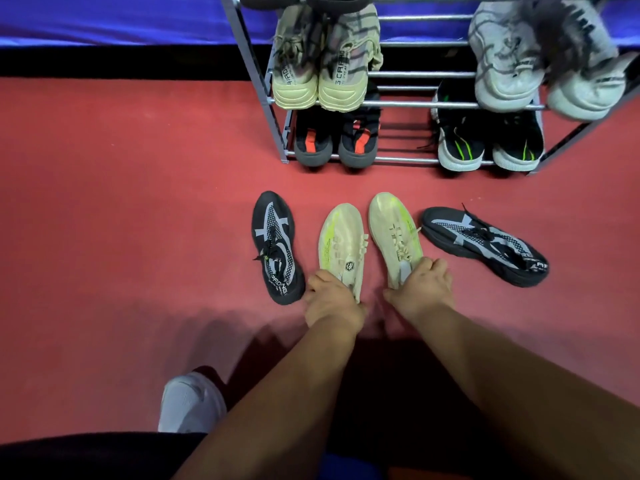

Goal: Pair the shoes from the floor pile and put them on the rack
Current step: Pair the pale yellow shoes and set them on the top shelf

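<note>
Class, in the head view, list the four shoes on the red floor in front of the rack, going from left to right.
In order: left black shoe → left cream shoe, gripped by the left hand → right cream shoe, gripped by the right hand → right black shoe.

Rack (398,105): shiny metal tubes. Floor (121,202): matt red carpet-like covering. Black shoes (275,247): knit mesh cloth uppers. Cream shoes (341,237): smooth, slightly glossy uppers.
</note>
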